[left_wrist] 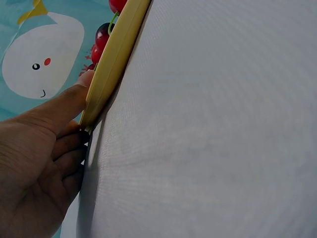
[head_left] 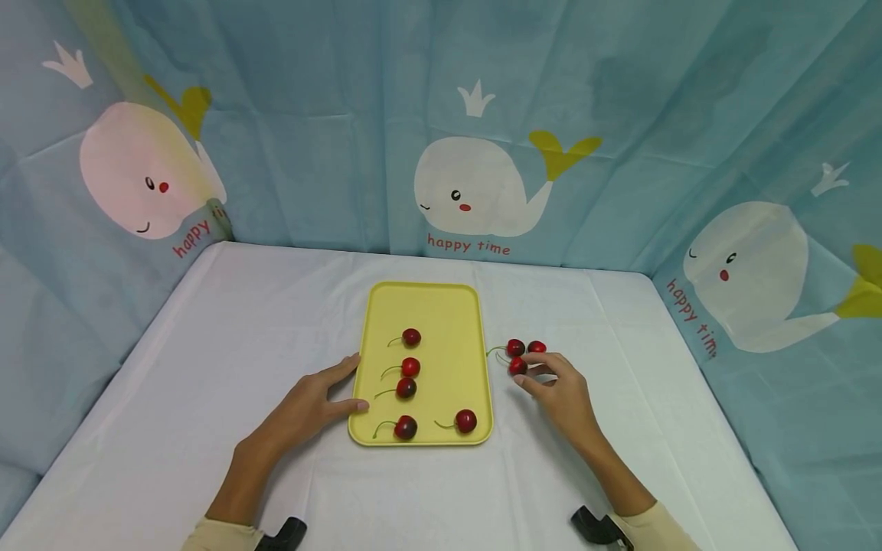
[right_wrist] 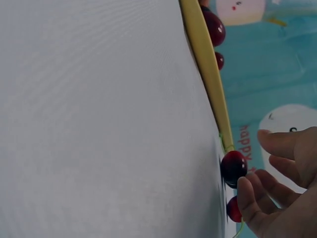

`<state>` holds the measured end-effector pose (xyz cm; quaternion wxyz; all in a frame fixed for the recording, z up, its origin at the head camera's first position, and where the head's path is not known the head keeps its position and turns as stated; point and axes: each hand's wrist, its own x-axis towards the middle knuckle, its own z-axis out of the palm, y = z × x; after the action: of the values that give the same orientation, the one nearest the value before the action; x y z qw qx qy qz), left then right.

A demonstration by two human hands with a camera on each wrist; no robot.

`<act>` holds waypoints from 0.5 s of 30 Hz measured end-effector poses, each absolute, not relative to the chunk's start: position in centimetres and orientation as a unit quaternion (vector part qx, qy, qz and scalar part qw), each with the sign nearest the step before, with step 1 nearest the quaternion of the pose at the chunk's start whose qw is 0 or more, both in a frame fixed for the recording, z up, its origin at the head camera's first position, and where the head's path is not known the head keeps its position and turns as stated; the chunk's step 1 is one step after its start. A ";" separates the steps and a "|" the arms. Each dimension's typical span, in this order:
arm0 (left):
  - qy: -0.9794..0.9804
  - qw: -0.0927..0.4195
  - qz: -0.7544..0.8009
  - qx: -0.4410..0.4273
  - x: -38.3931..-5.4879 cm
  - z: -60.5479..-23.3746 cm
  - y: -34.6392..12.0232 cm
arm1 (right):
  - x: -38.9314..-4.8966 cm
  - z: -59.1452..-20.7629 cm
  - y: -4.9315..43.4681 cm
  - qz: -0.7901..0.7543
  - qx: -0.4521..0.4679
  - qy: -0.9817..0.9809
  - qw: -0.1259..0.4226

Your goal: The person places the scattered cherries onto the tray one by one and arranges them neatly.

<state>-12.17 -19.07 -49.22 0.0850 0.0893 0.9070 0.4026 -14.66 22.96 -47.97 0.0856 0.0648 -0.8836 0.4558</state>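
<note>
A yellow tray (head_left: 441,306) bears several red cherries with green stems, one cherry (head_left: 465,421) at its lower right and the others in a column on the left. My left hand (head_left: 313,405) holds the tray's left edge; in the left wrist view the thumb (left_wrist: 85,79) laps over the rim and the fingers curl against the outer side. Right of the tray lie three more cherries. My right hand (head_left: 561,394) is at the nearest of these, a cherry (head_left: 517,366), with thumb and fingers spread around it. In the right wrist view a dark cherry (right_wrist: 234,168) sits beside the fingertips.
A white cloth (head_left: 207,367) covers the table. Behind and at both sides hang blue curtains (head_left: 310,153) printed with whales and "happy time". Two other cherries, one (head_left: 515,347) just left of another (head_left: 537,347), lie close beyond the right fingers.
</note>
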 end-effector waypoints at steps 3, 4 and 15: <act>0.907 0.087 0.403 0.088 -12.2 -49.2 -19.0 | -14.9 -48.2 23.1 0.452 0.051 -0.887 0.082; 0.907 0.089 0.403 0.088 -12.2 -49.2 -19.0 | -14.9 -48.2 23.1 0.451 0.048 -0.888 0.082; 0.906 0.096 0.404 0.083 -12.2 -49.2 -19.0 | -15.8 -48.2 23.1 0.430 0.031 -0.901 0.045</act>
<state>-12.20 -19.04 -49.17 0.0957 0.0829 0.9058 0.4044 -15.76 23.07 -48.21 0.0452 0.0313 -0.9012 0.4299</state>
